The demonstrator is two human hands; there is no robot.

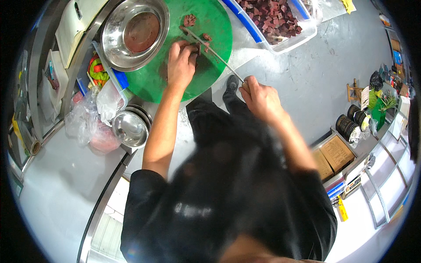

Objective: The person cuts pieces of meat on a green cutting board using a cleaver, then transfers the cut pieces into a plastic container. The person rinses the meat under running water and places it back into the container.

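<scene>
My right hand (263, 98) grips the handle of a long-bladed knife (218, 56), whose blade reaches up and left over a round green cutting board (141, 83). On the board, just left of the blade, my left hand (182, 67) rests with curled fingers on a dark reddish-brown piece, mostly hidden under the fingertips. Beyond the blade lie a crumbly brown chunk (189, 20) and smaller scraps (207, 36). A steel bowl (111, 42) with reddish-brown liquid at its bottom stands at the board's upper left. Dark red cubes (274, 18) fill a clear plastic tub (282, 48) at the upper right.
Left of the board, a clear tub (115, 80) holds red and green peppers (98, 70). Plastic bags (82, 111) and stacked steel bowls (130, 130) sit below it. Open cardboard boxes (337, 153) and black cylindrical containers (347, 126) are farther right.
</scene>
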